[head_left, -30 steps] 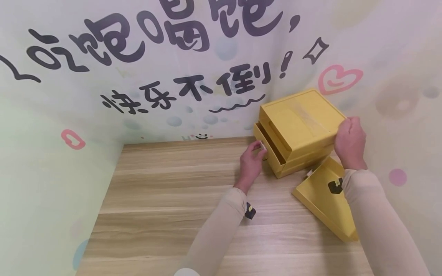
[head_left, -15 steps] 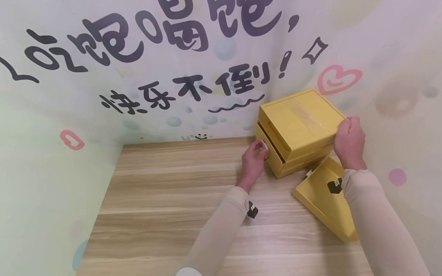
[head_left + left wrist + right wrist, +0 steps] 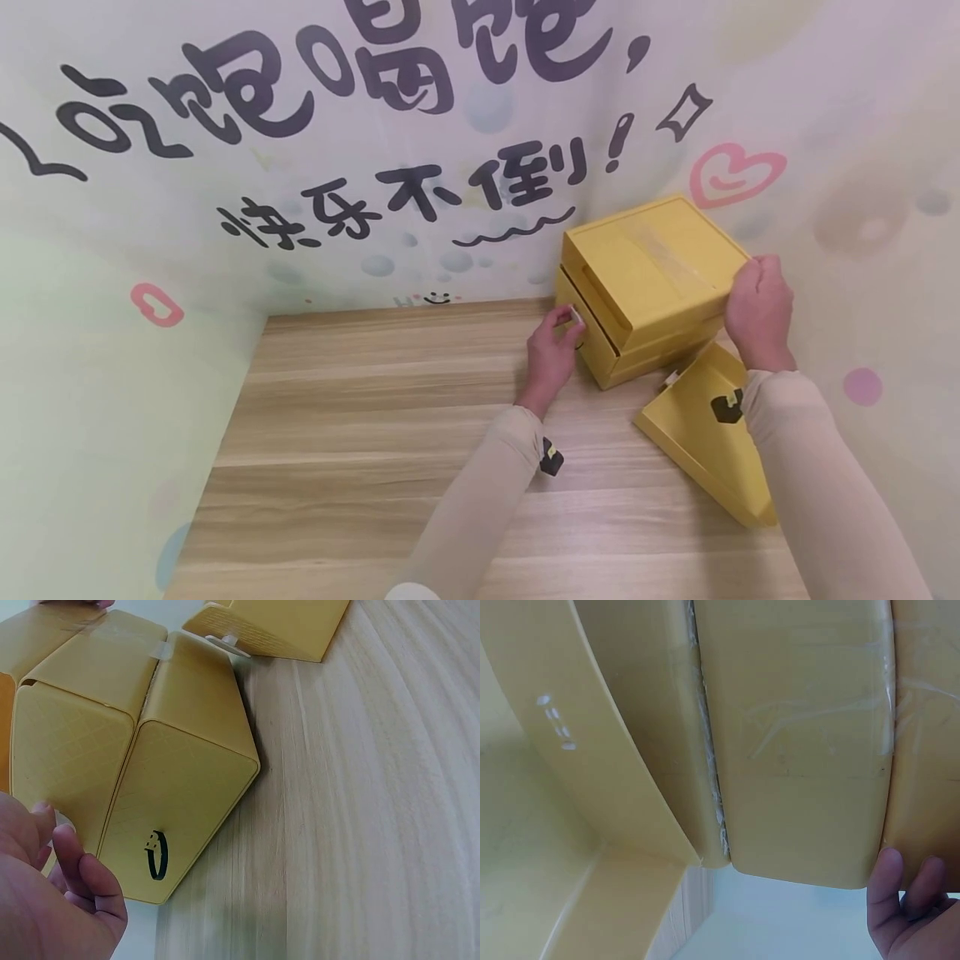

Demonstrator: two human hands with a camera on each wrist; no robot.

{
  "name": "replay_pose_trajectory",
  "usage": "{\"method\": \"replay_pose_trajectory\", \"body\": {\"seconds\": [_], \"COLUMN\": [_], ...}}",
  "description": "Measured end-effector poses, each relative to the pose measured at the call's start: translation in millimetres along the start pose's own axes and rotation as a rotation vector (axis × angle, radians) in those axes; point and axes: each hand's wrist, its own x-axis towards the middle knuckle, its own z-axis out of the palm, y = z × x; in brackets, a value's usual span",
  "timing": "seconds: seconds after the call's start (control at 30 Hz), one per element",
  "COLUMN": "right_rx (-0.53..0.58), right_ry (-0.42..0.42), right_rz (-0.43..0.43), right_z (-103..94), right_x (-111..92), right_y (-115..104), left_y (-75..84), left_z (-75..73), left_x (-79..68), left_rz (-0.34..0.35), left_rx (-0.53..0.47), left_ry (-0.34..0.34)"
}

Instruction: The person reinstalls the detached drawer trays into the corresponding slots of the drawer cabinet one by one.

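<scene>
A yellow drawer cabinet point(image 3: 675, 267) of stacked tiers stands in the wall corner. Its top slot point(image 3: 600, 296) gapes with no drawer in it. Below, the middle drawer point(image 3: 71, 742) sits nearly flush with the cabinet. My left hand point(image 3: 551, 358) pinches that drawer's small white knob point(image 3: 576, 316) between thumb and fingers. The bottom drawer point(image 3: 180, 802) is closed and bears a black ring-like mark point(image 3: 158, 859). At the cabinet's rear right edge, my right hand point(image 3: 760, 312) grips the top tier; in the right wrist view its fingertips point(image 3: 889, 862) press the back.
A loose yellow drawer point(image 3: 693, 442) lies at an angle on the wood-grain table point(image 3: 360, 467), right of the cabinet, its white knob point(image 3: 670, 380) toward it. Printed walls point(image 3: 420, 250) close off the back and both sides. Clear tape point(image 3: 810, 705) binds the tiers.
The middle drawer has slid inward, narrowing the gap at its top, and my left hand has moved slightly right with it. My right hand stays on the cabinet.
</scene>
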Motion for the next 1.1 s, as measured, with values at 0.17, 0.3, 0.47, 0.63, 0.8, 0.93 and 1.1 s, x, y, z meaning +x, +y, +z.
{"method": "replay_pose_trajectory", "body": {"seconds": [0.17, 0.3, 0.47, 0.63, 0.8, 0.93, 1.1], "right_rx": [-0.001, -0.002, -0.002, 0.005, 0.005, 0.01, -0.001], "right_ry": [0.005, 0.014, 0.019, 0.0, 0.003, 0.0, -0.002], "right_rz": [-0.005, -0.008, -0.006, -0.001, 0.001, 0.003, 0.005], "right_z": [-0.5, -0.3, -0.2, 0.3, 0.8, 1.4, 1.0], "right_x": [1, 1, 1, 1, 0, 0, 1], "right_y": [2, 2, 2, 1, 1, 0, 0], "left_y": [-0.7, 0.2, 1.3, 0.7, -0.2, 0.0, 0.4], "left_z": [3.2, 5.2, 6.8, 7.7, 8.5, 9.3, 12.4], "left_x": [0.8, 1.1, 0.7, 0.8, 1.0, 1.1, 0.8], "left_rz": [-0.016, -0.019, -0.014, -0.02, -0.022, -0.019, -0.028], "left_rx": [0.002, 0.013, 0.015, 0.017, 0.013, 0.009, -0.016], "left_ry": [0.008, 0.017, 0.018, 0.021, 0.028, 0.036, 0.052]}}
